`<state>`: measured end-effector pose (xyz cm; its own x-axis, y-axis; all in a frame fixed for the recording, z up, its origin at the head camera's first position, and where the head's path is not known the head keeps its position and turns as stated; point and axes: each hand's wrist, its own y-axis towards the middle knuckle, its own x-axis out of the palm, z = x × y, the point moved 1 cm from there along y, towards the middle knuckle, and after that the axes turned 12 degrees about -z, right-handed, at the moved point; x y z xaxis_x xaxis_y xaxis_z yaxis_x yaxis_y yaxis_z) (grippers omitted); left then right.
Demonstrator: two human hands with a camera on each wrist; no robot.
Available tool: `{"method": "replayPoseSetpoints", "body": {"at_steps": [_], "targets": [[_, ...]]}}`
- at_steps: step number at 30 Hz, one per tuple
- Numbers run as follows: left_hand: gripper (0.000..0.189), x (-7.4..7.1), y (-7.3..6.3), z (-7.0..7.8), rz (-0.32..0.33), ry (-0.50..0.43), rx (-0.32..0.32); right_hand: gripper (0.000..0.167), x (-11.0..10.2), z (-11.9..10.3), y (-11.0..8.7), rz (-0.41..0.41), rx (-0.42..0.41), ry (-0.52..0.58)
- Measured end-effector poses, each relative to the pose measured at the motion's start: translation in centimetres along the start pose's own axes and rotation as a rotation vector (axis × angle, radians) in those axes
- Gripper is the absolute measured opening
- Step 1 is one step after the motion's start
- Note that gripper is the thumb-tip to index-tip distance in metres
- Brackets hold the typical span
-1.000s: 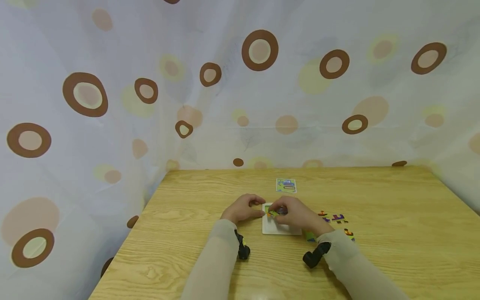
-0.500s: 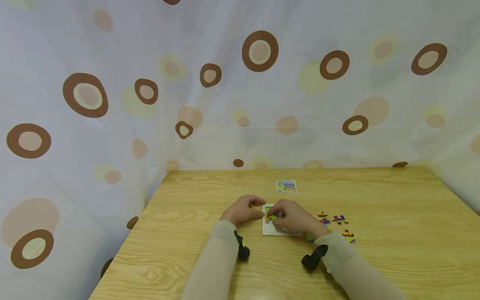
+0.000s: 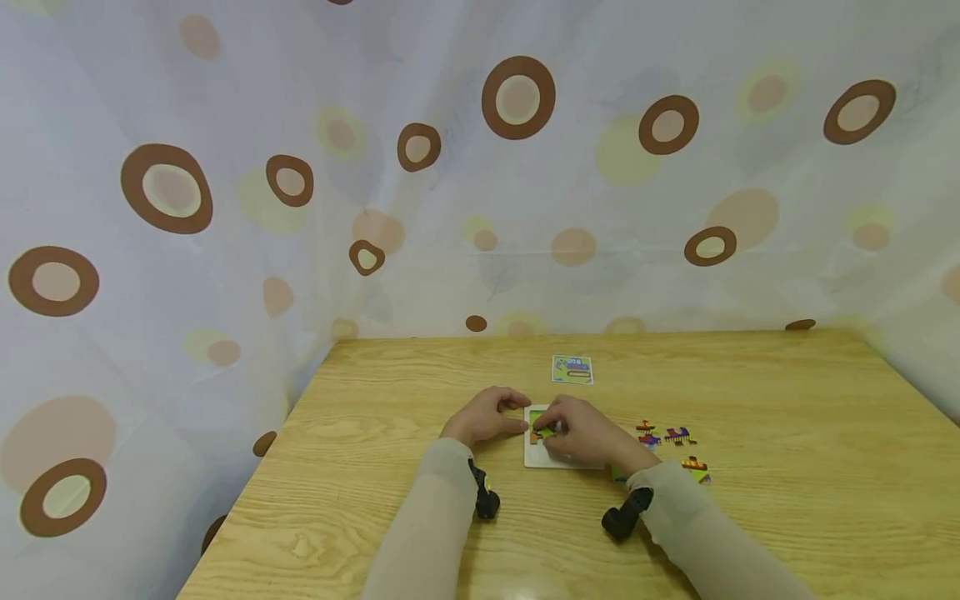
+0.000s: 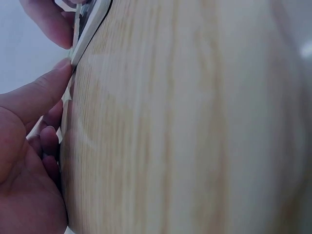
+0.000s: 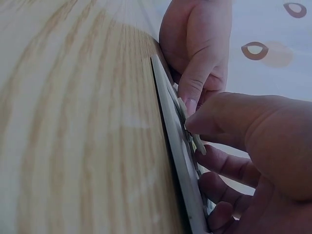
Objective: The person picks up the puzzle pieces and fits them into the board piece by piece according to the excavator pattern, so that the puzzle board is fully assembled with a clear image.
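Note:
A white-rimmed puzzle board [image 3: 542,459] lies flat on the table, with green and orange picture parts showing in its upper left. My left hand [image 3: 487,416] is at the board's left edge; its thumb [image 4: 51,85] touches the rim while the lower fingers bend loosely. Over the board, my right hand [image 3: 588,430] pinches a thin puzzle piece [image 5: 199,142] between thumb and fingers, tilted against the board's surface. That hand covers much of the board, and the piece's printed side is hidden in the right wrist view.
Several loose puzzle pieces [image 3: 678,436] lie right of the board, one of them an orange-and-green piece [image 3: 696,468]. Behind the board is a small picture card [image 3: 572,369] with a blue vehicle. A patterned curtain [image 3: 450,275] borders the wooden table [image 3: 405,383].
My right hand has shifted slightly left and lower over the board, and the orange part beneath it shows more. The left hand stays at the rim.

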<state>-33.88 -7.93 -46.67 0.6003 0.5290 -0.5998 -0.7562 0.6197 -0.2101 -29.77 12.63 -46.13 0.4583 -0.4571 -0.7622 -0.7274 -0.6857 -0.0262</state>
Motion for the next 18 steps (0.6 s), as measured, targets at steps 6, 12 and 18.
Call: {"method": "replayPoseSetpoints", "body": {"at_steps": [6, 12, 18], "targets": [[0.035, 0.00, -0.09, 0.08, 0.001, -0.003, 0.002, 0.025, 0.04, -0.22, -0.03, 0.002, 0.020, -0.002], [0.035, 0.02, -0.17, 0.15, -0.001, -0.011, 0.003, 0.025, 0.11, -0.23, -0.01, 0.007, 0.027, 0.005], [0.035, 0.03, -0.27, 0.26, -0.002, -0.007, 0.006, 0.025, 0.26, -0.12, 0.02, 0.028, 0.038, -0.005]]}}
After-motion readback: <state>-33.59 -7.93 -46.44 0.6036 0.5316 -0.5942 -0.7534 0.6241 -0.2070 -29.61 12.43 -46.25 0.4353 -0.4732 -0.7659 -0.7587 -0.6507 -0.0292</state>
